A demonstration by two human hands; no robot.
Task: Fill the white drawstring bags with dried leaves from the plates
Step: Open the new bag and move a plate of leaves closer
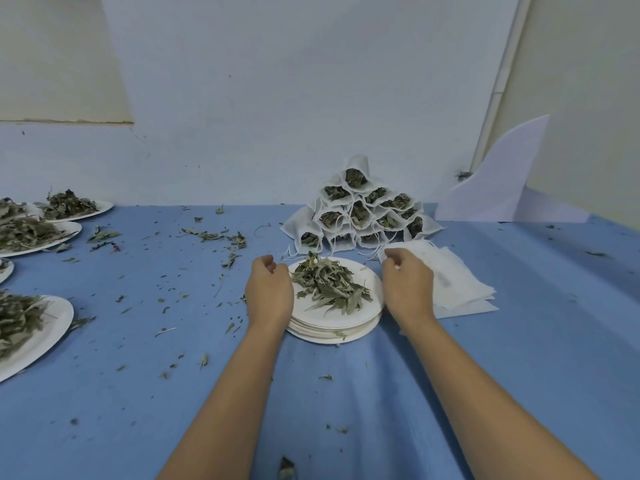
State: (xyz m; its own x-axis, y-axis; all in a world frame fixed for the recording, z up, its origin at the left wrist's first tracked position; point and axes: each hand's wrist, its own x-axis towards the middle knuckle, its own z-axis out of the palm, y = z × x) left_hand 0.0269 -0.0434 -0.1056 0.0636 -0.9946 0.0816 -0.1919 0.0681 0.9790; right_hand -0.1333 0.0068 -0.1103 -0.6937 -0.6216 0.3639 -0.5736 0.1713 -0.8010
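Our left hand [270, 289], clenched empty, and right hand [408, 287], grip unclear over flat bags [462, 289], flank the leaf plate [372, 277]; filled bags [360, 216] behind.

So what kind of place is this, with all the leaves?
Probably a small workbench for packing herbs or tea: a blue cloth-covered table, round white paper plates heaped with dried green leaves, and a pyramid of filled white drawstring bags by the wall.

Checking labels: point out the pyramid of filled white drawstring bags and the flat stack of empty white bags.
pyramid of filled white drawstring bags [360, 213]: head view, a middle bag's leafy mouth.
flat stack of empty white bags [460, 280]: head view, bare top bag.
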